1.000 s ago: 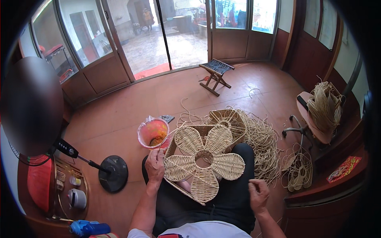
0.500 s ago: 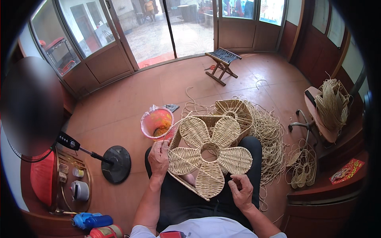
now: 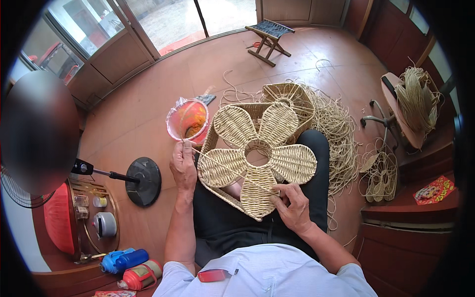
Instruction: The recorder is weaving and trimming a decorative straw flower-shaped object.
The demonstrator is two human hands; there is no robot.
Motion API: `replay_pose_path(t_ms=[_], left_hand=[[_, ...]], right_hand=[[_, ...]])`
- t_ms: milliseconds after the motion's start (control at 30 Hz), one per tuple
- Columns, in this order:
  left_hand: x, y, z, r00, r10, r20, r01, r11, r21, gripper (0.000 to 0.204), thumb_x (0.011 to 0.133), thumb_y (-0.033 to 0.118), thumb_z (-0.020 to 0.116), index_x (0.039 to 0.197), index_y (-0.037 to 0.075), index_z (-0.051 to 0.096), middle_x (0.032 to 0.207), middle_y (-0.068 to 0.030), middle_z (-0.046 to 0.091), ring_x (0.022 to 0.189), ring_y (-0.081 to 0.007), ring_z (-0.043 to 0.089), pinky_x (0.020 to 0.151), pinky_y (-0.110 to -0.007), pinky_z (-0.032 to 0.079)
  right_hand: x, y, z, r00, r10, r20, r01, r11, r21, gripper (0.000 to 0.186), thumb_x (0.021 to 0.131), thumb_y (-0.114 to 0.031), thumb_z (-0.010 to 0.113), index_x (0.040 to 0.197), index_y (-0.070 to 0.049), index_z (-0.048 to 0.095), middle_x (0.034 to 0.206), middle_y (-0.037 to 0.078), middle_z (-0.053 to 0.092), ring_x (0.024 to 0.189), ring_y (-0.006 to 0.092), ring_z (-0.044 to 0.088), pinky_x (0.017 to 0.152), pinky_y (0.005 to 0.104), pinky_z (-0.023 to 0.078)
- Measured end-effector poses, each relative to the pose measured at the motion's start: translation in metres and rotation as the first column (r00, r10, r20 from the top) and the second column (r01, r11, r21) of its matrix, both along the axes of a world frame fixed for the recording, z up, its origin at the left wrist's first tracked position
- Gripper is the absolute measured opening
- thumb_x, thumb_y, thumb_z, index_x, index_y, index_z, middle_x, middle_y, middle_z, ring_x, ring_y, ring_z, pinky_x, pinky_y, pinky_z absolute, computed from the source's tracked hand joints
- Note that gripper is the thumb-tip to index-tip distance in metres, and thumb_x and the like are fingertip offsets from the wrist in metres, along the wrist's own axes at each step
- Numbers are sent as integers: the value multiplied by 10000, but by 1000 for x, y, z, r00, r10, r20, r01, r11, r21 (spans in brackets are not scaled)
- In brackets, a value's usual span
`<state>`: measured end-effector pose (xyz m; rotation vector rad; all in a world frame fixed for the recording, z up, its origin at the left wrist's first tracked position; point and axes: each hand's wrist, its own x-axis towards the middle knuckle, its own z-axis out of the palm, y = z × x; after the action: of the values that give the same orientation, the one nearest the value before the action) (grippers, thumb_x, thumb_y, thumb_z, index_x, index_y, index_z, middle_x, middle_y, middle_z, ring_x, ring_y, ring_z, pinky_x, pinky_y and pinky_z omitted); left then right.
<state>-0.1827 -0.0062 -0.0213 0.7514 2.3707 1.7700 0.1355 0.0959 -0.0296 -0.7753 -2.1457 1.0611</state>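
On my lap rests a woven straw-coloured basket [image 3: 237,110], with a five-petal woven flower [image 3: 225,168] over its face and a round hole at the centre. My left hand [image 3: 184,171] is closed at its left side, pinching a thin straw-coloured cord [image 3: 210,157]. The cord runs taut across the lower petals toward my right hand [image 3: 293,207]. There the right thumb and fingers pinch together at the right edge of the bottom petal, where the cord meets them. Exactly what lies between those fingertips is partly hidden.
Beyond my knees stand a pink lined bucket [image 3: 187,119], another woven basket [image 3: 289,99] and a heap of loose cord [image 3: 336,148]. A folding stool [image 3: 269,37] is farther off. To the left is a fan base [image 3: 143,180]; to the right, a chair with a cord bundle [image 3: 418,99].
My right hand has moved up and left onto the bottom petal's edge, fingers now pinched. My left hand has drawn slightly left with the cord. The view has tilted downward.
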Motion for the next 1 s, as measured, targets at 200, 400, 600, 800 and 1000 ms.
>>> replay_pose_path(t_ms=[200,400,600,800,1000], left_hand=[[-5,3,32,986,-144,87,125,973,196,343,1149,321,558,990,61,716,737,47,536,671,-46,473,604,-227,392],[3,22,83,945,-315,93,278,917,285,349,1150,334,561,1013,49,710,758,29,558,679,-64,521,631,-222,420],[10,54,122,908,-416,51,383,874,300,354,1145,341,576,1062,36,736,783,24,589,661,-44,516,610,-202,422],[23,56,89,831,-493,259,438,866,243,359,1135,316,601,1266,10,734,885,-1,691,740,-48,584,688,-202,497],[44,20,35,790,-524,318,538,842,51,269,1106,213,649,1247,3,737,946,-8,719,766,-46,589,708,-212,495]], right_hand=[[-3,4,3,1000,5,23,-5,1000,3,235,911,-47,809,1133,-69,735,899,69,627,640,162,615,574,316,512],[-7,5,1,999,49,10,-50,980,191,183,913,-59,803,1074,-58,716,920,93,655,744,289,685,652,392,557],[-2,10,2,998,55,-37,-45,974,222,96,951,-38,762,1010,-21,689,875,95,678,754,250,712,662,376,563],[17,9,-10,973,-178,-149,57,805,-591,98,1046,-64,695,1007,22,668,849,40,706,762,97,693,695,259,570],[29,13,-16,941,-188,-281,-61,724,-687,137,1086,-135,682,1087,-2,648,988,45,711,874,99,720,764,237,590]])
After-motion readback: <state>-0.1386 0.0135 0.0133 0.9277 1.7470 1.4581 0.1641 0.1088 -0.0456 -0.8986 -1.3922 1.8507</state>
